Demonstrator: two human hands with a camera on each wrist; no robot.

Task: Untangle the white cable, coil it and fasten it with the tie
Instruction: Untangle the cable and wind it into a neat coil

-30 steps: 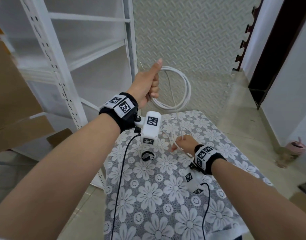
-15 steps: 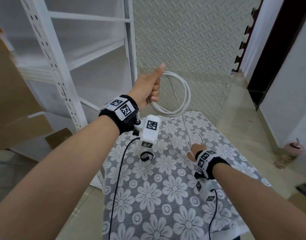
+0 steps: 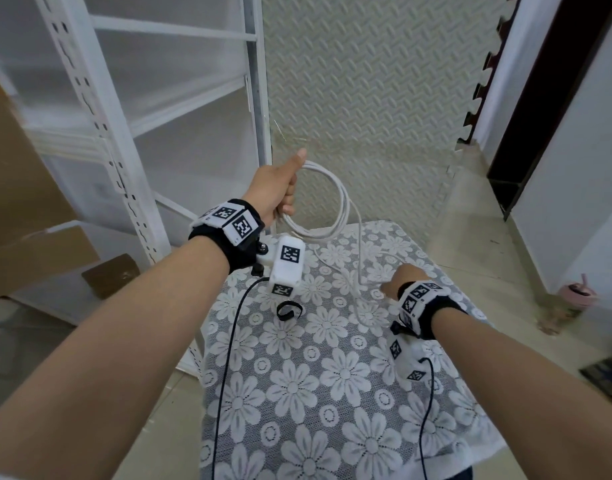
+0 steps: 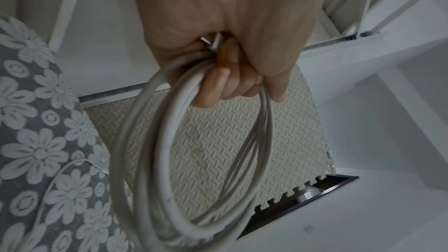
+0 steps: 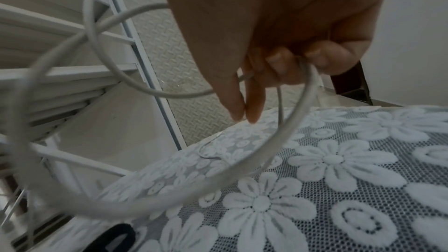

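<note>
1. Coiling is the step in hand: the left hand point(image 3: 277, 188) is up above the far edge of the table, fingers curled tight round several finished loops of the white cable point(image 3: 335, 202), thumb pointing up.
2. Wrist view confirms it: a metal plug end point(image 4: 213, 40) is tucked inside that fist with the gathered strands.
3. Down on the right, the right hand point(image 3: 400, 277) hovers just over the floral tablecloth point(image 3: 332, 393), thumb and forefinger pinching the loose run of cable, the other fingers hanging down relaxed.
4. Slack trails from the hanging coil across the cloth to that pinch; no knots that I can make out.
5. Tie point(image 3: 289, 310), a small black loop, lies on the cloth near the left wrist camera, untouched.
6. Next move, by my reading: carry the pinched length up to the left fist, lay on another loop of matching size, and keep the twist out. Fastening comes only once the tail is in.
</note>
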